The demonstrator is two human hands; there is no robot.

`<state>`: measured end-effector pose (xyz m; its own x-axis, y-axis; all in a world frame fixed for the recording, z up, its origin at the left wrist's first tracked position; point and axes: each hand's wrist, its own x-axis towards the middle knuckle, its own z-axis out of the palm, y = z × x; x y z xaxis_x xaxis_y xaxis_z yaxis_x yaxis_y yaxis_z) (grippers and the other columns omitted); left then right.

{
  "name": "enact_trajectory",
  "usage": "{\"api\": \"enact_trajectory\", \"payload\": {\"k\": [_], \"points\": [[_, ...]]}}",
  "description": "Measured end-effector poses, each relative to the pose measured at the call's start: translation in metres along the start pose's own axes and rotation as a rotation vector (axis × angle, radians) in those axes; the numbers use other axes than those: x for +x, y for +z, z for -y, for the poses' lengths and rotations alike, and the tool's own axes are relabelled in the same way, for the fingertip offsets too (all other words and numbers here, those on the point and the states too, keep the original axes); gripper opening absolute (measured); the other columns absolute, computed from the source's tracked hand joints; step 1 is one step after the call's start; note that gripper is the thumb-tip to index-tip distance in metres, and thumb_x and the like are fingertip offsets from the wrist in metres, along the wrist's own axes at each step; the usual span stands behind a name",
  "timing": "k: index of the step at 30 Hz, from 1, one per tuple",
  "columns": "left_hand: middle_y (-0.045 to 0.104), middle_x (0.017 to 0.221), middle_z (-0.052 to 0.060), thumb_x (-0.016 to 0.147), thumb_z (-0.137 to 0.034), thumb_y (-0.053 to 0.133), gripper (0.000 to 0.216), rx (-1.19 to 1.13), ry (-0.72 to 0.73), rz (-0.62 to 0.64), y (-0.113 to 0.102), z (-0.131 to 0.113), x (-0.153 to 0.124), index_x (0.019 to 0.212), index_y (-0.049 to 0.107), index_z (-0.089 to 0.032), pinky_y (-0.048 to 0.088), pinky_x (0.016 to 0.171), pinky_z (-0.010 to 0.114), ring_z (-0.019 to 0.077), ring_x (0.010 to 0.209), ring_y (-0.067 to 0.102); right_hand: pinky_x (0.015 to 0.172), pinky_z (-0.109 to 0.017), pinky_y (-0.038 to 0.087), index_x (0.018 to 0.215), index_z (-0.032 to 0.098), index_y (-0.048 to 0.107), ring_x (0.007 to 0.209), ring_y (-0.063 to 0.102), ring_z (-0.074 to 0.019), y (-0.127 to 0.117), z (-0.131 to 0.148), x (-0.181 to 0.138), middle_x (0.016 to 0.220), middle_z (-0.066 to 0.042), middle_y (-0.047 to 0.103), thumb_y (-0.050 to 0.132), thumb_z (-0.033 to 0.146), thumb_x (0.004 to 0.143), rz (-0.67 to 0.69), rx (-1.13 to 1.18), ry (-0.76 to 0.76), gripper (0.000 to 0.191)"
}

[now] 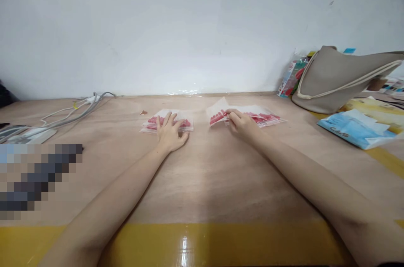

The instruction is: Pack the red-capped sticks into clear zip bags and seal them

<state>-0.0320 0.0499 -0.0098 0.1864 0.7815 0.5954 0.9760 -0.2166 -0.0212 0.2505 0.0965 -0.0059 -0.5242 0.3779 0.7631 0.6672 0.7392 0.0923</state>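
My left hand [171, 136] lies with its fingers spread on a small stack of clear packets [152, 120], which show white backing and red pieces inside. With my right hand [243, 125] I pinch the edge of one such packet [216, 117], tilted, with a row of red pieces along its lower part. Beside and behind that hand lies a second, fanned-out pile of packets [268, 120]. The right fingertips partly cover the pinched packet, and what the red pieces are I cannot make out.
On the right are a grey bag [337, 75], a colourful plastic package [292, 77] and a blue tissue pack [350, 126]. Cables [86, 108] lie at the left. A white wall [189, 27] rises behind the table [202, 183]. A small brown scrap [144, 112] lies near the left stack.
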Motion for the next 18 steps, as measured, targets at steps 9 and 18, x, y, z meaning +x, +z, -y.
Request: {"api": "enact_trajectory", "payload": {"k": [9, 18], "points": [[0.067, 0.104, 0.006, 0.084, -0.027, 0.053, 0.023, -0.21, 0.117, 0.026, 0.011, 0.012, 0.004, 0.102, 0.067, -0.028, 0.014, 0.097, 0.073, 0.0335, 0.11, 0.054, 0.097, -0.05, 0.02, 0.093, 0.016, 0.061, 0.098, 0.051, -0.0264, -0.002, -0.017, -0.015, 0.103, -0.011, 0.064, 0.051, 0.017, 0.079, 0.029, -0.255, -0.006, 0.018], [0.061, 0.119, 0.01, 0.09, -0.027, 0.048, 0.03, -0.418, 0.293, 0.116, 0.005, -0.027, -0.006, 0.115, 0.062, -0.019, 0.046, 0.096, 0.04, 0.0212, 0.111, 0.057, 0.086, -0.038, 0.028, 0.085, 0.02, 0.063, 0.082, 0.053, -0.0184, 0.0, 0.022, -0.017, 0.083, -0.004, 0.066, 0.054, 0.029, 0.083, -0.041, -0.111, -0.152, 0.013]]}}
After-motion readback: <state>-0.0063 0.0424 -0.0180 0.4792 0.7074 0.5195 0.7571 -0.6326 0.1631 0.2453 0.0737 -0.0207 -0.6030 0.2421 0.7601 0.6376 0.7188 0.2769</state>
